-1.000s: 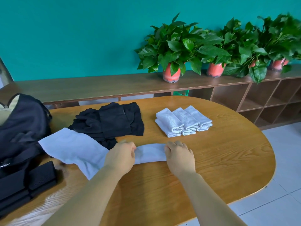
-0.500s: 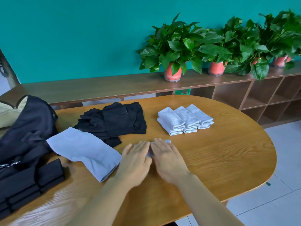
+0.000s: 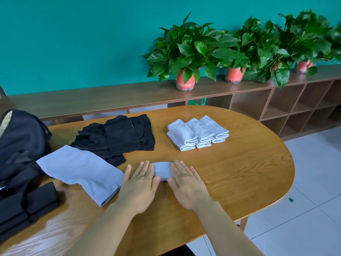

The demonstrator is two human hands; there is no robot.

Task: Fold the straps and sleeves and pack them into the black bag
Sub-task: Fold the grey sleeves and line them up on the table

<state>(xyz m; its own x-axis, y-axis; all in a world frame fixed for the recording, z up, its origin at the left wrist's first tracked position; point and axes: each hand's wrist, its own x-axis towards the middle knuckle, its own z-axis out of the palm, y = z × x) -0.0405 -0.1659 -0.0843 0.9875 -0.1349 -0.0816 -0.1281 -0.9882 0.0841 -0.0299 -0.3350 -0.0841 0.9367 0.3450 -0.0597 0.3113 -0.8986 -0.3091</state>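
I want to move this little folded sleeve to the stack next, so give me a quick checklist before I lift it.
1. Folded sleeve compact, lying flat on the table: ok.
2. Left hand and right hand gripping it: not ok; fingers straight, flat at its ends.
3. Bare table in front of the folded stack: ok.
4. Fold holds unpressed: cannot tell.
5. Black bag open for packing: cannot tell.

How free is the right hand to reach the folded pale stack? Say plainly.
Likely yes: the right hand lies flat on the table, with only bare wood between it and the stack.
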